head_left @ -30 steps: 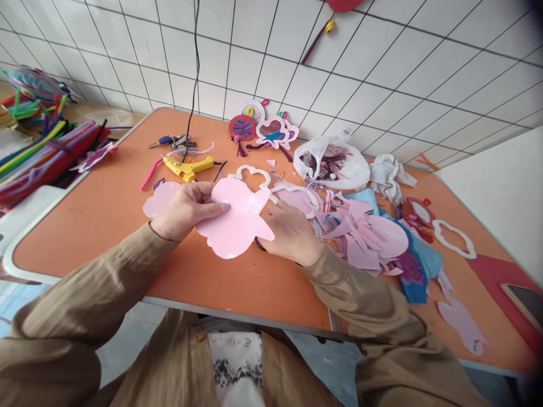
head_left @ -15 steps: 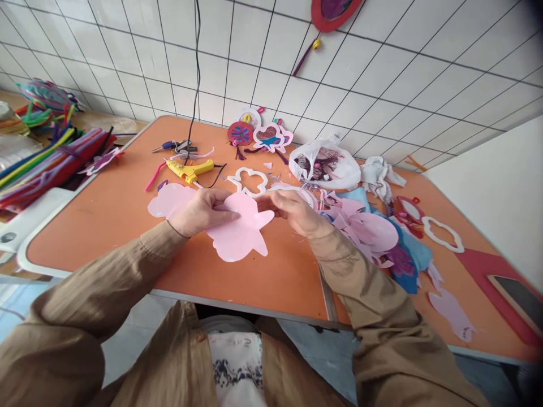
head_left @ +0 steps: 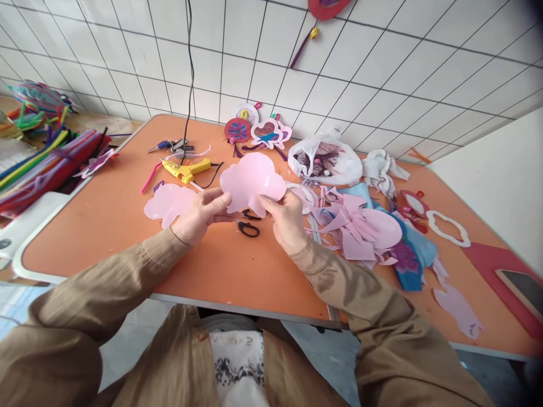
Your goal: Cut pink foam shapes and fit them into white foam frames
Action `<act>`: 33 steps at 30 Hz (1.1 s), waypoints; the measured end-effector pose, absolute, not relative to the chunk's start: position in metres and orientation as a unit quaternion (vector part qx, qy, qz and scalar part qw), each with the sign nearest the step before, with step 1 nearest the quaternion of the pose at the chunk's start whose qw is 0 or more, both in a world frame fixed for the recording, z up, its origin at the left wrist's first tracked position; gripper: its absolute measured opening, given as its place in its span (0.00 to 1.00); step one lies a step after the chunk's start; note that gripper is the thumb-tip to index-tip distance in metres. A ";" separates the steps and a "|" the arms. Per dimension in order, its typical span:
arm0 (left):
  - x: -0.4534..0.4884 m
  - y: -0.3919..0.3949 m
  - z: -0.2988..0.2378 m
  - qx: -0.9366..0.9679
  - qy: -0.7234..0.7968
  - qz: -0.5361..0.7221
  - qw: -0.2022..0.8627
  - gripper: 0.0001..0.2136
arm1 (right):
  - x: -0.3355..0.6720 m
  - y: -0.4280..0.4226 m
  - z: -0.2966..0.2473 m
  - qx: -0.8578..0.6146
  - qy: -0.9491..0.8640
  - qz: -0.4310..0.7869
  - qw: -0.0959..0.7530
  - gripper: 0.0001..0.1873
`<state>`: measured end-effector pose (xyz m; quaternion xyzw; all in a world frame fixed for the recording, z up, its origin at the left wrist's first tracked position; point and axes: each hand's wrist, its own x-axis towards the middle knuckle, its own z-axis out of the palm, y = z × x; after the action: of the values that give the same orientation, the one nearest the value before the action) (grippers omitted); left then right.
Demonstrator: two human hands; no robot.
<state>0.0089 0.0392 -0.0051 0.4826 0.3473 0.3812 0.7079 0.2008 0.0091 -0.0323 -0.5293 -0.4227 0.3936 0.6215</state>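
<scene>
A pink cloud-shaped foam cutout [head_left: 253,182] is held up above the orange table [head_left: 106,226], pinched at its lower edge by both hands. My left hand [head_left: 199,215] grips its lower left edge with thumb and fingers closed. My right hand [head_left: 285,219] pinches its lower right edge. Black-handled scissors [head_left: 248,225] lie on the table just below the cutout, between the hands. A second pink cutout [head_left: 167,203] lies flat to the left of my left hand.
A yellow glue gun [head_left: 186,168] with a cord lies behind the hands. Pink and blue foam scraps [head_left: 365,232] pile up at the right, a white plastic bag [head_left: 326,161] behind them. Pipe cleaners [head_left: 38,164] lie at far left. Finished ornaments [head_left: 258,131] lean on the tiled wall.
The pink cutout was lifted off the table and turned upright, uncovering the scissors. My right hand came from under it to pinch its lower right edge.
</scene>
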 end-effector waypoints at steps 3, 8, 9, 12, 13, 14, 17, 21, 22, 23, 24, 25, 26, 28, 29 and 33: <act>0.012 0.035 -0.006 0.515 0.378 0.395 0.660 0.23 | 0.195 0.004 -0.031 -0.518 -0.372 0.439 0.633 0.18; 0.011 0.042 -0.010 0.517 0.410 0.397 0.639 0.22 | 0.196 0.003 -0.028 -0.536 -0.374 0.443 0.614 0.16; 0.011 0.044 -0.011 0.500 0.410 0.407 0.645 0.22 | 0.196 0.004 -0.029 -0.535 -0.376 0.443 0.613 0.16; 0.010 0.050 -0.015 0.429 0.420 0.426 0.677 0.22 | 0.195 0.002 -0.031 -0.519 -0.379 0.470 0.605 0.16; 0.010 0.051 -0.016 0.409 0.423 0.422 0.690 0.20 | 0.195 0.001 -0.032 -0.511 -0.381 0.483 0.600 0.17; 0.010 0.051 -0.018 0.399 0.421 0.408 0.705 0.18 | 0.194 0.000 -0.032 -0.505 -0.385 0.493 0.595 0.17; 0.009 0.048 -0.020 0.405 0.393 0.358 0.744 0.14 | 0.194 -0.002 -0.033 -0.511 -0.406 0.472 0.593 0.16; 0.010 0.043 -0.018 0.402 0.363 0.335 0.771 0.23 | 0.199 -0.001 -0.036 -0.545 -0.445 0.372 0.605 0.14; 0.010 0.043 -0.017 0.401 0.359 0.337 0.772 0.25 | 0.201 0.000 -0.036 -0.550 -0.451 0.355 0.607 0.14; 0.010 0.042 -0.017 0.404 0.358 0.341 0.770 0.26 | 0.202 0.001 -0.037 -0.553 -0.456 0.344 0.607 0.14; 0.010 0.042 -0.017 0.409 0.358 0.349 0.763 0.27 | 0.203 0.002 -0.038 -0.555 -0.460 0.337 0.605 0.15; 0.010 0.041 -0.017 0.416 0.362 0.357 0.754 0.26 | 0.203 0.002 -0.038 -0.556 -0.464 0.334 0.603 0.15; 0.010 0.041 -0.018 0.423 0.367 0.364 0.744 0.26 | 0.203 0.002 -0.038 -0.556 -0.468 0.333 0.601 0.14; 0.011 0.039 -0.019 0.439 0.382 0.376 0.721 0.25 | 0.202 0.001 -0.036 -0.552 -0.471 0.336 0.600 0.14; 0.012 0.038 -0.019 0.447 0.390 0.379 0.711 0.25 | 0.202 0.001 -0.036 -0.550 -0.472 0.340 0.600 0.13; 0.014 0.034 -0.018 0.469 0.413 0.368 0.688 0.25 | 0.199 -0.002 -0.033 -0.540 -0.467 0.352 0.605 0.13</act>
<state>0.0141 0.0345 -0.0176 0.4692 0.4133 0.3681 0.6881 0.1988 -0.0020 -0.0332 -0.5403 -0.4666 0.3519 0.6054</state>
